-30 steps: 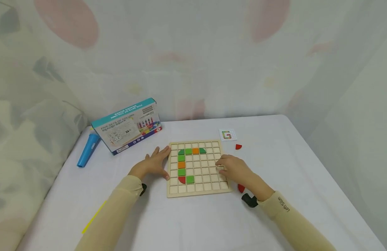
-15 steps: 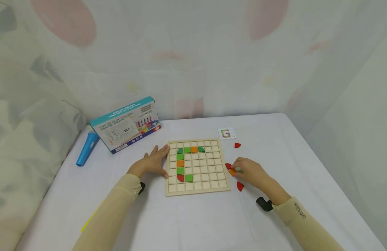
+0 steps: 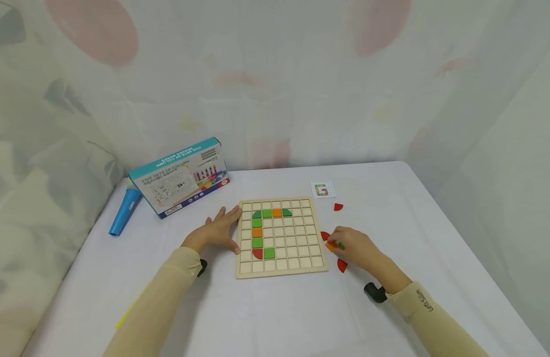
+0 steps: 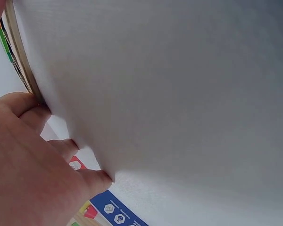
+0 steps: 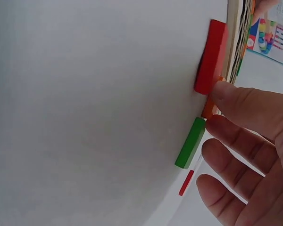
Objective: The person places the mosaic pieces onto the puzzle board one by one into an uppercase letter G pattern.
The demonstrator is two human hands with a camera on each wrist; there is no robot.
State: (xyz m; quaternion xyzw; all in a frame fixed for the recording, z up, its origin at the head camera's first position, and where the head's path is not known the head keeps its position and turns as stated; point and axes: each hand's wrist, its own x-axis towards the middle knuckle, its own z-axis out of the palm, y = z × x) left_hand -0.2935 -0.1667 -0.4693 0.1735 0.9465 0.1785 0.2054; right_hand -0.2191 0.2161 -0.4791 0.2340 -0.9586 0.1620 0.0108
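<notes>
A wooden grid board [image 3: 281, 270] lies on the white table, with green, orange and red pieces set along its top row and left column. My left hand [image 3: 219, 230] lies flat on the table, fingers straight, thumb and fingertips against the board's left edge [image 4: 20, 56]. My right hand [image 3: 352, 245] rests on the table just right of the board. Its fingertips [image 5: 224, 92] touch an orange piece [image 3: 330, 246] and a green piece [image 5: 190, 142]. A red piece [image 5: 211, 55] lies beside them, against the board's edge.
Other red pieces lie loose right of the board [image 3: 342, 266] [image 3: 338, 207]. A small pattern card [image 3: 323, 190] sits beyond the board's far right corner. A toy box [image 3: 181, 178] and a blue tube [image 3: 125, 211] lie at the back left. A yellow strip [image 3: 132, 310] lies front left.
My right hand has left the board's right side and come down on the loose pieces on the table beside it. The left hand has stayed put.
</notes>
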